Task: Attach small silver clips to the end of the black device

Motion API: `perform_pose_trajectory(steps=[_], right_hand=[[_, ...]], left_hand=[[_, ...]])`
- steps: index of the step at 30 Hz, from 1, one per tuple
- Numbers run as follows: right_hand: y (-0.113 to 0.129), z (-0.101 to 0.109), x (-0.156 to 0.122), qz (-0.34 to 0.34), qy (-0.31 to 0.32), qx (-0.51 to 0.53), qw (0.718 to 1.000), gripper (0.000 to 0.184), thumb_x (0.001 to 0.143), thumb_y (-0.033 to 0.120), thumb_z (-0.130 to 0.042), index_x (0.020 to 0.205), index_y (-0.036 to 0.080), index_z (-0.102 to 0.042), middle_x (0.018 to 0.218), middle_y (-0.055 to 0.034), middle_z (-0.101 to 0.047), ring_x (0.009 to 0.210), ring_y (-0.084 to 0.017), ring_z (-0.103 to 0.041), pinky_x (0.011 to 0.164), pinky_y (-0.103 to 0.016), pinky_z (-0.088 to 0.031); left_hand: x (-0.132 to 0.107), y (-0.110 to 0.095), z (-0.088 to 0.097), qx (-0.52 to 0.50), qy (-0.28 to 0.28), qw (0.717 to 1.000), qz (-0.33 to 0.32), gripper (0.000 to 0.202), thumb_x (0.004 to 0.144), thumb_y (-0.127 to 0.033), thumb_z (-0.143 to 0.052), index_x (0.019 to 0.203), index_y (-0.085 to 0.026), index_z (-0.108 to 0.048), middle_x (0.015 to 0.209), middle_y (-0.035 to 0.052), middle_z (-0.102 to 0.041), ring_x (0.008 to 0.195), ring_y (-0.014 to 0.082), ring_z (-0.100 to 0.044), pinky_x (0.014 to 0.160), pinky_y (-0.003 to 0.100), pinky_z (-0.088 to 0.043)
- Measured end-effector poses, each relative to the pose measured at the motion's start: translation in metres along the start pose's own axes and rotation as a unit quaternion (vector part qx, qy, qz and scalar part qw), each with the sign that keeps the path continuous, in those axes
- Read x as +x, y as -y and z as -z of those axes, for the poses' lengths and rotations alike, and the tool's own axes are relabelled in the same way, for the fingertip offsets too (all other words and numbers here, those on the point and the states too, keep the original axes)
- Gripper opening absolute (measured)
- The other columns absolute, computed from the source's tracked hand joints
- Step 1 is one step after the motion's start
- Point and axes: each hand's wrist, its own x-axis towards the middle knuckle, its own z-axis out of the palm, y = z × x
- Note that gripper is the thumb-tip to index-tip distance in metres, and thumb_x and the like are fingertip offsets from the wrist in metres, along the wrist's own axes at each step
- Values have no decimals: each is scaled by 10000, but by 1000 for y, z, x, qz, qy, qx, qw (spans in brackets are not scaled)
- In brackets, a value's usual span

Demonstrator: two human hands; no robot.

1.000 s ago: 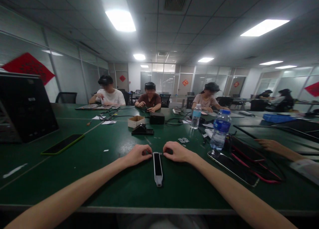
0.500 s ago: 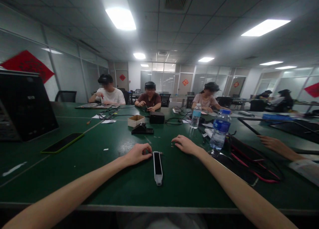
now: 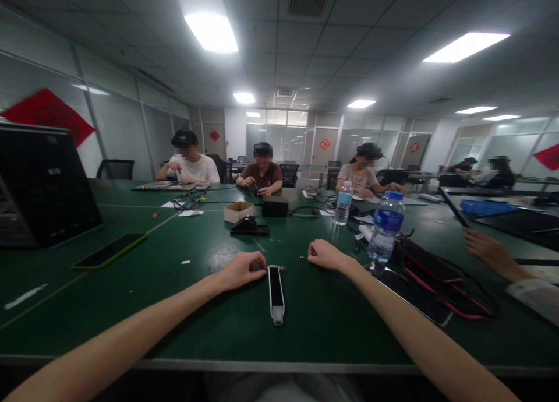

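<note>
On the green table lies a slim device [image 3: 276, 294] with a white frame and a black face, its narrow end towards me. A thin metal rod sticks out to the right at its far end. My left hand [image 3: 242, 271] is closed in a pinch at the device's far left corner. To the right, my right hand [image 3: 325, 254] rests on the table with its fingers curled together; whatever they hold is hidden. Just left of those fingertips lies one tiny ring-like part [image 3: 301, 257].
Ahead stand a small open box [image 3: 238, 212], a black stand [image 3: 250, 227] and a black box [image 3: 275, 207]. Two water bottles [image 3: 386, 227] and a pink-edged black case [image 3: 441, 282] are on the right. A phone [image 3: 109, 250] lies left. A neighbour's hand [image 3: 491, 253] holds a dark frame.
My right hand has drawn back slightly to the right and its fingers have curled closed. Of two tiny parts beside it, only one still shows. My left hand and the device stay put.
</note>
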Motion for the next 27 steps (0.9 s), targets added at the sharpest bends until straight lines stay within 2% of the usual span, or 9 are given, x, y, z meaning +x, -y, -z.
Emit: perform_pose_trajectory(steps=[4, 10, 13, 17, 22, 27], right_hand=[[-1, 0, 0, -18, 31, 25, 999, 145, 805, 261, -592, 745, 159, -676, 824, -52, -684, 749, -164, -630, 621, -217, -427], [0, 0, 0, -28, 46, 43, 998, 119, 789, 239, -594, 710, 164, -642, 748, -35, -671, 714, -155, -626, 592, -210, -402], [-1, 1, -1, -33, 38, 51, 997, 69, 766, 213, -613, 814, 168, -636, 823, -34, -676, 753, -155, -621, 619, -212, -403], [-2, 2, -3, -33, 38, 70, 996, 228, 753, 176, -619, 978, 175, -584, 889, -21, -669, 776, -143, -614, 646, -210, -412], [1, 4, -5, -40, 47, 85, 994, 274, 756, 189, -616, 1015, 179, -525, 894, -18, -656, 775, -144, -606, 637, -217, -409], [5, 6, -8, -41, 58, 92, 993, 305, 762, 212, -613, 1046, 184, -505, 892, -12, -643, 773, -144, -604, 628, -221, -412]], left_hand=[[0, 1, -1, -1, -2, 1000, 0, 184, 848, -306, -620, 958, -160, -638, 809, 1, -647, 655, 128, -575, 610, 228, -453], [0, 2, -1, -1, -4, 1000, -5, 177, 842, -301, -614, 948, -162, -641, 822, 5, -652, 678, 131, -579, 629, 230, -450], [0, 1, -1, 3, -4, 1000, -6, 158, 842, -289, -611, 937, -167, -641, 810, -1, -647, 669, 126, -573, 624, 225, -446], [0, 2, -1, 1, -8, 1000, -8, 158, 839, -287, -616, 939, -167, -637, 800, -3, -641, 655, 126, -573, 606, 224, -442], [0, 0, 0, -6, 0, 1000, -3, 190, 848, -330, -609, 946, -169, -632, 835, 4, -651, 675, 132, -580, 623, 234, -447], [-1, -5, 2, 4, 7, 1000, 9, 186, 842, -302, -603, 961, -163, -635, 850, 7, -655, 676, 126, -572, 630, 232, -451]])
